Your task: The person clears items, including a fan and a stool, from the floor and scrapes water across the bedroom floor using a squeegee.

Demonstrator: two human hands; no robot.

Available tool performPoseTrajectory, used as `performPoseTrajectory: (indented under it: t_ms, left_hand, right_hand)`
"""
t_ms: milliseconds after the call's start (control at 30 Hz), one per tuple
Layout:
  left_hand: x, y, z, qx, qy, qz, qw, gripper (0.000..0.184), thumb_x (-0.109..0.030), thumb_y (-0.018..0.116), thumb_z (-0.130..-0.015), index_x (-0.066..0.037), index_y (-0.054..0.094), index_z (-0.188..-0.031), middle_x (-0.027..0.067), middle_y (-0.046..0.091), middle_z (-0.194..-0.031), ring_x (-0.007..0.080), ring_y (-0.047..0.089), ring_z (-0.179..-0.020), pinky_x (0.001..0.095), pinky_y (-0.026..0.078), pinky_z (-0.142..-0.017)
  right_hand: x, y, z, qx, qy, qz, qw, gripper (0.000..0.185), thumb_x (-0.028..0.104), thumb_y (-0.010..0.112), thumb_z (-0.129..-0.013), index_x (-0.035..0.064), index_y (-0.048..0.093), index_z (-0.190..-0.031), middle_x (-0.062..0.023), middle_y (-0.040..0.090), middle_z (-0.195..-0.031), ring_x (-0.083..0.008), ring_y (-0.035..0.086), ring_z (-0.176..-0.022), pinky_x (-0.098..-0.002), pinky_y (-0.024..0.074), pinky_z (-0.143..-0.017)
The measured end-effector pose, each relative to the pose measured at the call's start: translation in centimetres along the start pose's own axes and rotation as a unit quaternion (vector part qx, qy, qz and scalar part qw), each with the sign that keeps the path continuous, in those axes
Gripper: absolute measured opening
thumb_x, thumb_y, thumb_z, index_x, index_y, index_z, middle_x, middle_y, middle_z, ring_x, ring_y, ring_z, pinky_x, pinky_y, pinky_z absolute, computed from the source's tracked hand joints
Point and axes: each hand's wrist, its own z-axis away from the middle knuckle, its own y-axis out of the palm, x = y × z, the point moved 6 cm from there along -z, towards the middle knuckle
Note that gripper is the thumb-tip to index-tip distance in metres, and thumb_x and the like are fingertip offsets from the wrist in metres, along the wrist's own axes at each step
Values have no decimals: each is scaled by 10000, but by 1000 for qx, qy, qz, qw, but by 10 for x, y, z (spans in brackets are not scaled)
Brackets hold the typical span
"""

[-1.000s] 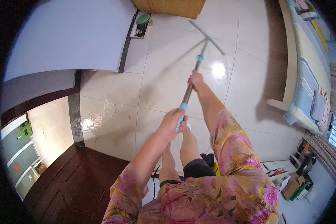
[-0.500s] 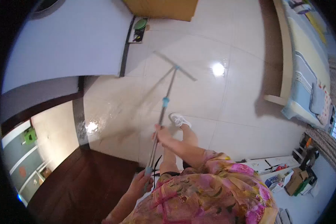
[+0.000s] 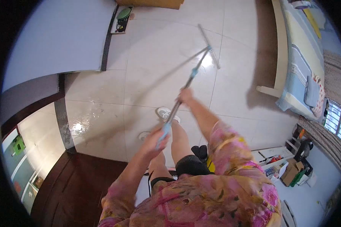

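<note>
A floor squeegee (image 3: pixel 185 87) with a long grey pole, light-blue joints and a thin straight bar reaches forward over the pale tiles. The squeegee's bar lies slanted on the floor near a bright light reflection. My left hand (image 3: pixel 155 140) is closed around the light-blue grip at the pole's near end. Farther along, my right hand (image 3: pixel 185 96) wraps the middle of the pole, slightly blurred. The pole's shadow falls across the tiles to the left. My feet in white shoes (image 3: pixel 164 113) stand below the pole, one partly hidden.
Wet, shiny patches show on the tiled floor (image 3: pixel 98 113) at left. A bed (image 3: pixel 284 56) runs along the right side. A dark brown door (image 3: pixel 75 181) is at lower left, boxes and clutter (image 3: pixel 291 172) at lower right. A cardboard box (image 3: pixel 151 3) stands at the far end.
The squeegee's bar has swung right and farther forward, turning steeper. Both hands have moved forward and right with the pole. The view has shifted, and both shoes now show.
</note>
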Motion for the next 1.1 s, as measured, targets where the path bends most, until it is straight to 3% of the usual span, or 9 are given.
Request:
performPoseTrajectory:
  t_ms: [33,133,200,300,400,533,633,867,1100]
  left_hand:
    - [-5,-4,49,-43,-3,-9,999,218,-256,470,-776,-62,460,-874,-14,414,-629,43,339,-442,156,252,-348]
    - [29,-68,169,-199,-11,56,978,264,-207,466,-776,-47,418,-980,24,450,-674,58,355,-444,143,261,-332]
    - [45,-79,231,-241,-1,129,962,253,-181,450,-783,-42,402,-989,46,457,-702,66,365,-457,140,271,-331]
    - [63,-84,295,-318,28,166,933,259,-150,448,-781,-39,397,-1009,62,453,-708,69,374,-479,136,274,-334]
    - [70,-91,328,-322,74,198,923,289,-135,457,-776,-40,387,-1039,67,448,-706,69,379,-496,135,279,-337]
    - [78,-98,341,-362,115,238,894,302,-119,453,-778,-37,370,-1057,77,450,-708,67,379,-498,129,288,-341]
    - [82,-110,349,-333,145,268,892,302,-121,455,-782,-27,361,-1054,94,457,-718,74,395,-491,139,311,-339]
    - [80,-155,363,-63,114,203,970,395,-180,505,-745,-8,380,-1078,82,488,-735,121,471,-541,194,399,-432]
    - [70,-258,334,87,-2,543,835,193,-111,431,-774,39,396,-891,47,428,-674,63,400,-469,156,344,-378]
  right_hand:
    - [33,113,-48,-44,22,0,999,314,371,578,-616,67,598,-691,-112,578,-652,-232,571,-646,-338,434,-529]
    - [191,50,78,57,-148,-26,987,306,305,484,-723,15,577,-689,-154,574,-685,-269,565,-672,-367,435,-560]
    - [239,98,104,112,148,-392,901,347,255,403,-778,-64,526,-724,-213,549,-713,-318,547,-692,-402,420,-616]
    - [327,143,144,146,99,-538,824,322,204,362,-790,-79,502,-728,-221,541,-713,-333,534,-641,-428,402,-650]
    - [371,114,170,140,63,-486,860,297,198,356,-788,-49,506,-717,-210,546,-705,-306,533,-599,-427,395,-658]
    - [424,96,175,146,-334,-95,926,260,206,432,-785,-45,456,-722,-134,499,-566,-258,522,-448,-355,431,-409]
    - [412,59,198,319,139,-613,709,261,208,402,-793,-37,458,-726,-125,497,-561,-256,530,-472,-367,429,-410]
    - [402,101,215,295,178,-666,662,317,277,329,-824,-22,427,-780,-149,498,-614,-246,518,-477,-344,434,-405]
    - [452,111,183,173,260,-664,679,206,229,410,-777,31,425,-832,-78,445,-602,-208,481,-492,-356,444,-454]
